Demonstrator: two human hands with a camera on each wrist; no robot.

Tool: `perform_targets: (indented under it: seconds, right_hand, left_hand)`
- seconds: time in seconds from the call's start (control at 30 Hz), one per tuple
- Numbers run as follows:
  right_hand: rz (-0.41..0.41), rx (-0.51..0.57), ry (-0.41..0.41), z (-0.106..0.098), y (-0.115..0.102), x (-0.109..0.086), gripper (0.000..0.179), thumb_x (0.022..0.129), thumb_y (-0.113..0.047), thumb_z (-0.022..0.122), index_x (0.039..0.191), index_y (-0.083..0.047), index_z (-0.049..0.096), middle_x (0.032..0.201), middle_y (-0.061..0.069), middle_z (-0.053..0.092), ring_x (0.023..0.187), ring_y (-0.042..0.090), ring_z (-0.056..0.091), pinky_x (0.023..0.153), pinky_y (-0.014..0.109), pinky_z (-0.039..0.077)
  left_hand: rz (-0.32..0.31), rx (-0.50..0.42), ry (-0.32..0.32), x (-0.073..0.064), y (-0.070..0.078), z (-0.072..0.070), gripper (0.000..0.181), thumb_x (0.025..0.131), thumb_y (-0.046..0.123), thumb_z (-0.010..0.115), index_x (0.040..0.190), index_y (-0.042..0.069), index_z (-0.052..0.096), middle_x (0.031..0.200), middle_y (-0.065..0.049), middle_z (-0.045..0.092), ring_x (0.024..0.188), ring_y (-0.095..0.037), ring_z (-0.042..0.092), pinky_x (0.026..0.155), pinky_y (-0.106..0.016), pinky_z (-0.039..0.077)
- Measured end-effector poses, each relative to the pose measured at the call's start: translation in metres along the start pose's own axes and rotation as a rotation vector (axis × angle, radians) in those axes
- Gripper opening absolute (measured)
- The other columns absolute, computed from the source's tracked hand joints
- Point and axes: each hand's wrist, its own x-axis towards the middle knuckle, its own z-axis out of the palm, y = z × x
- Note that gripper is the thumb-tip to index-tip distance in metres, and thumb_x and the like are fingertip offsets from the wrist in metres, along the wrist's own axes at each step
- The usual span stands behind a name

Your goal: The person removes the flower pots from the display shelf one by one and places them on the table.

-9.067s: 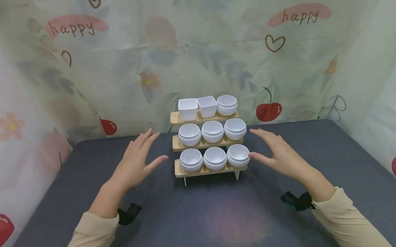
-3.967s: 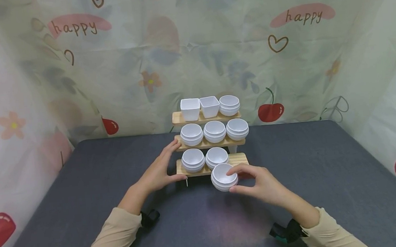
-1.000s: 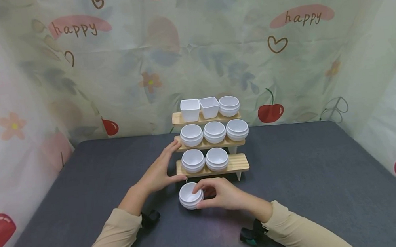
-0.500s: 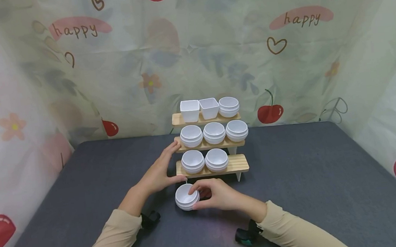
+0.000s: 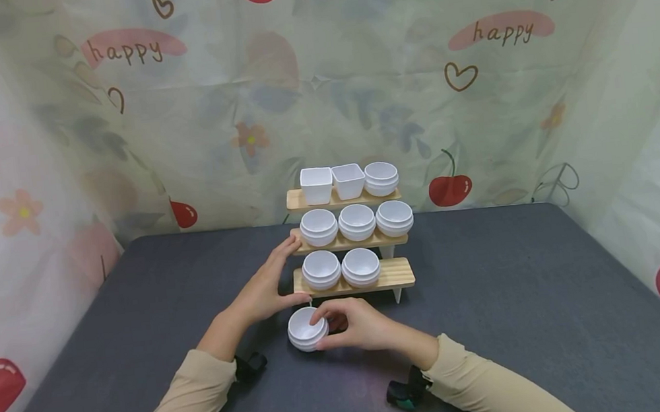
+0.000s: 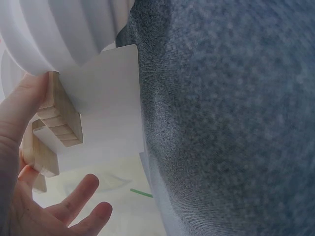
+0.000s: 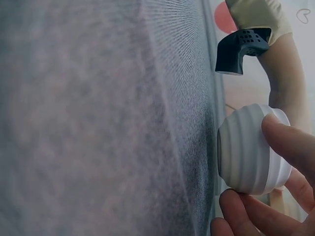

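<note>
A wooden three-tier display stand with white legs bears small white bowls. My left hand holds its left end, thumb at the lowest board and fingertips at the middle board. In the left wrist view, two fingers stand free of the boards. My right hand pinches a round, ribbed white bowl by the rim and side. This bowl is upright in front of the stand's left leg, its base right at the tablecloth in the right wrist view.
Two round bowls stay on the lowest board, whose right end is bare. Three more fill the middle one. On top are two square bowls and a round one. Dark grey cloth covers the table; a printed curtain hangs behind.
The right hand has taken the right-hand bowl off the lowest board and carried it forward and left; lately it shifts slightly further left. My left hand came onto the stand and stays there.
</note>
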Motion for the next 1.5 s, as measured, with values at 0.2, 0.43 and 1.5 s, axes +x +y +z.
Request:
perform_targets:
  seconds: [0.2,0.43,1.5]
  right_hand:
    - [-0.010,0.003,-0.007,0.0009,0.0005,0.0020,0.030,0.078,-0.015,0.075,0.104,-0.006,0.064,0.094,0.012,0.069,0.078,0.011,0.063,0.071,0.022,0.057]
    - [-0.003,0.011,-0.013,0.0014,0.0001,0.0039,0.029,0.079,-0.016,0.075,0.104,-0.006,0.064,0.095,0.013,0.069,0.079,0.013,0.064,0.072,0.027,0.058]
    - [0.050,0.039,-0.037,0.0024,-0.0003,0.0069,0.030,0.078,-0.013,0.075,0.104,-0.005,0.064,0.101,0.015,0.069,0.085,0.014,0.066,0.075,0.024,0.057]
  left_hand:
    - [-0.001,-0.002,0.002,0.0000,-0.0013,0.0011,0.094,0.073,0.025,0.080,0.147,0.010,0.024,0.156,-0.013,0.018,0.142,-0.033,0.022,0.111,-0.055,0.031]
    - [-0.003,-0.004,-0.001,-0.0004,-0.0004,0.0007,0.094,0.073,0.025,0.080,0.147,0.009,0.024,0.156,-0.013,0.017,0.142,-0.034,0.022,0.111,-0.055,0.030]
    - [-0.023,-0.008,-0.024,0.0004,-0.0016,-0.0004,0.093,0.075,0.025,0.079,0.147,0.010,0.022,0.157,-0.012,0.015,0.143,-0.032,0.020,0.112,-0.054,0.029]
